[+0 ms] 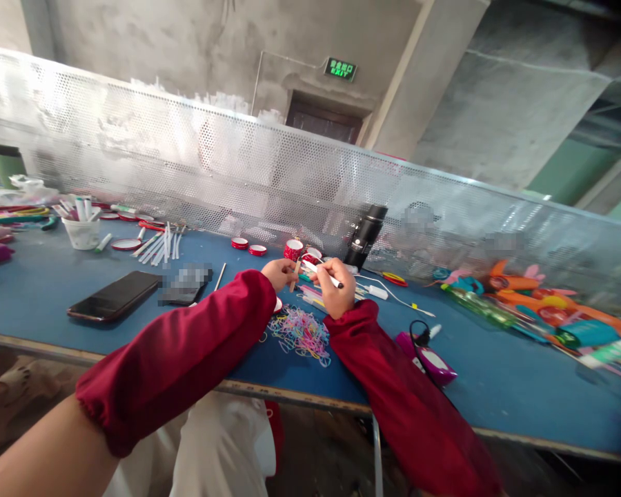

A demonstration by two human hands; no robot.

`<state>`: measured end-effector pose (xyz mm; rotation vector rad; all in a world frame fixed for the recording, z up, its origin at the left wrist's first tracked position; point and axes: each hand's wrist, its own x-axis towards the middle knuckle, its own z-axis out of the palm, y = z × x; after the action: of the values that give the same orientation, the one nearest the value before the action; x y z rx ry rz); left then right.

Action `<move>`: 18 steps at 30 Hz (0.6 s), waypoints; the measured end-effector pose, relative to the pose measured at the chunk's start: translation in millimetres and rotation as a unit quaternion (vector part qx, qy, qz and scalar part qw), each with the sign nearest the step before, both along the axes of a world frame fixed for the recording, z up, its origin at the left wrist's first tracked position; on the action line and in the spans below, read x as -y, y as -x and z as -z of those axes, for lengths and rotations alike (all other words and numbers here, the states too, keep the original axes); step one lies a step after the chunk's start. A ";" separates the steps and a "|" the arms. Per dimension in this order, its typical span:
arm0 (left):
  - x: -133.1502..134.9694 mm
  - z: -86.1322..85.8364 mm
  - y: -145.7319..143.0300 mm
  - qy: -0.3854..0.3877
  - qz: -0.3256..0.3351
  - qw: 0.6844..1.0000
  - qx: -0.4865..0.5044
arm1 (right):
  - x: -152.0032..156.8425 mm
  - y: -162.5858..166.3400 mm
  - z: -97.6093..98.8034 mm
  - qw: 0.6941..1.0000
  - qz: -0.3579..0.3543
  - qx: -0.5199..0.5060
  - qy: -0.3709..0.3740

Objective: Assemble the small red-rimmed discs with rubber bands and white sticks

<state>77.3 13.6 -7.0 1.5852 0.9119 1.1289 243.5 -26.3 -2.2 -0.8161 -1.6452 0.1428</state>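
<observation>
My left hand (278,275) pinches a small tan flat stick (294,276) and holds it upright above the blue table (207,338). Close to its right, my right hand (337,288) grips a white marker (333,278) with a black end, the other end pointing toward the stick. Whether the marker touches the stick, I cannot tell. Below both hands lies a heap of thin colourful rubber bands (303,335). Just behind the hands are red round pieces (292,249) with white insides. Several thin pale sticks (310,298) lie partly hidden between my hands.
Two phones (114,295) lie on the left, near a cup of markers (83,233) and a bunch of white strips (158,245). A black cylinder (367,235) stands against the perforated metal screen (212,159). A purple device (432,362) and colourful toys (553,304) are on the right.
</observation>
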 end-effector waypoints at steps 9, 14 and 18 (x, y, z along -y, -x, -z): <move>0.0 0.3 0.6 -0.010 -0.009 1.000 -0.016 | 0.9 0.7 -1.1 1.000 0.003 -0.007 0.002; -1.9 2.0 1.6 -0.028 -0.006 0.999 -0.025 | 0.9 0.9 -1.1 1.000 0.006 -0.014 0.003; -3.8 4.4 1.0 -0.037 -0.006 0.999 -0.027 | 0.5 0.5 -1.1 1.000 0.007 -0.010 0.000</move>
<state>76.3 17.4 -11.4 1.6790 0.9254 1.1455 243.0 -26.7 -1.1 -0.8231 -1.6205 0.1400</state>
